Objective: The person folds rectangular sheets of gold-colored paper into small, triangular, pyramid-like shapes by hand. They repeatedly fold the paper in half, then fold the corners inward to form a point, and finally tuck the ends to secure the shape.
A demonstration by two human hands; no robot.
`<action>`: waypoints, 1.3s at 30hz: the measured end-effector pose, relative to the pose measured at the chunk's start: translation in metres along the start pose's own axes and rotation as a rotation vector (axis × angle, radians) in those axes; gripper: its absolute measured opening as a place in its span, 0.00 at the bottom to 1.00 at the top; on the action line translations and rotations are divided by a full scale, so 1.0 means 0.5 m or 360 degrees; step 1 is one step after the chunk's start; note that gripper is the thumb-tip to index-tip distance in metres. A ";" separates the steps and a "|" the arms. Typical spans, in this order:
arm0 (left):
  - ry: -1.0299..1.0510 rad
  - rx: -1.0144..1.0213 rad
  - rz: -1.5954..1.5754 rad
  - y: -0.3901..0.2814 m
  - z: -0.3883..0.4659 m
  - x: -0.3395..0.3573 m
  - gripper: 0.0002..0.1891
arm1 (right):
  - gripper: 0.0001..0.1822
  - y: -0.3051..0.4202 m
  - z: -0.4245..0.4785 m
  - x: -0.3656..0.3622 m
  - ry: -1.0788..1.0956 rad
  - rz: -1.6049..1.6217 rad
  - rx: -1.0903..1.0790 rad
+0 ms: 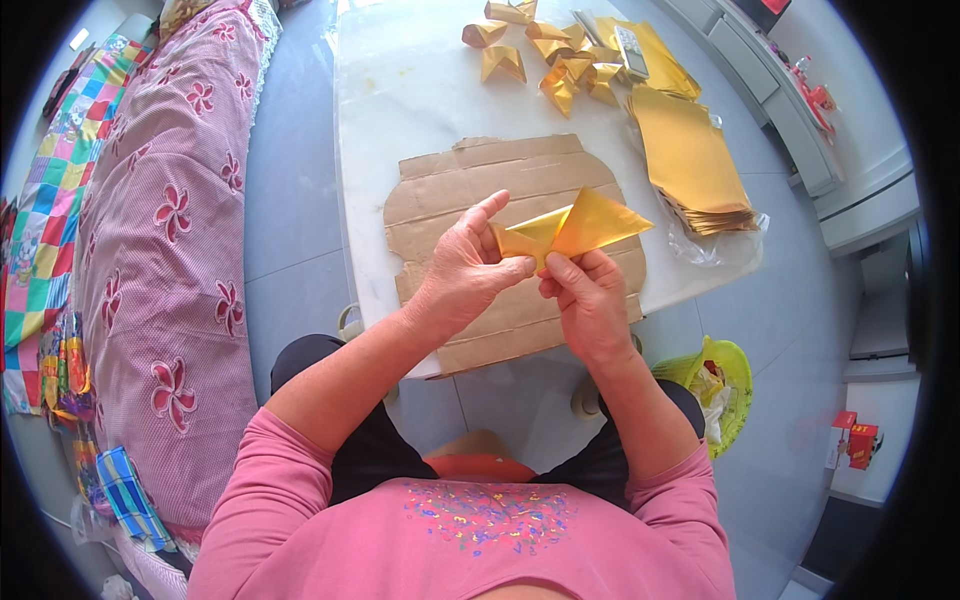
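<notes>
Above a flat piece of brown cardboard (480,315), both hands hold one partly folded sheet of gold paper (596,221). My left hand (476,259) grips its left end, thumb at the lower middle and fingers partly hidden behind the paper. My right hand (589,296) pinches the bottom middle between thumb and fingers, beside the left thumb. The paper's right side spreads into a pointed flap. Several folded gold paper pieces (504,64) lie at the table's far side. A stack of flat gold sheets (690,157) rests on clear plastic to the right.
The cardboard lies on a white marble-patterned table (375,97). A small white device (631,52) sits on more gold sheets (664,60) at the back. A yellow-green basket (739,390) stands on the floor at right. A pink flowered cover (165,300) stretches along the left.
</notes>
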State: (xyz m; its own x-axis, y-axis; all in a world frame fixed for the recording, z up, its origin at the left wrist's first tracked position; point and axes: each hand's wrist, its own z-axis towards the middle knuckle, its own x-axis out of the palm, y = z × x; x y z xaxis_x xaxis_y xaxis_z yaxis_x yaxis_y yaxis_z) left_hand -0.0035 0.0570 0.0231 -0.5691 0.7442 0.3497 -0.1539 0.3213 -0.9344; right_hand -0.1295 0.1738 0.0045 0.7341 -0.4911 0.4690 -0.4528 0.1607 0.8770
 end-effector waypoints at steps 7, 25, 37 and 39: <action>0.0043 -0.0024 -0.0047 0.007 -0.002 0.000 0.45 | 0.06 0.004 0.001 -0.006 -0.0073 0.0086 -0.0048; 0.0029 -0.0031 -0.0022 0.015 -0.005 -0.004 0.40 | 0.06 0.009 0.000 -0.018 -0.0078 0.0074 -0.0027; 0.0193 -0.0729 -0.0626 0.003 -0.005 -0.021 0.15 | 0.13 0.058 -0.001 -0.021 0.0465 -0.2523 -0.2191; 0.0212 -0.0816 -0.0643 0.011 -0.004 -0.026 0.11 | 0.13 0.053 -0.002 -0.020 0.0490 -0.2545 -0.2202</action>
State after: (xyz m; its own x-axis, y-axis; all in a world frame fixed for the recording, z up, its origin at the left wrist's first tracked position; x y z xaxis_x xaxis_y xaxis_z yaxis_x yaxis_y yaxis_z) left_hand 0.0047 0.0503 0.0135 -0.4375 0.5621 0.7019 0.0879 0.8035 -0.5887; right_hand -0.1484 0.1840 0.0230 0.1147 -0.7105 -0.6943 0.9472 0.2890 -0.1392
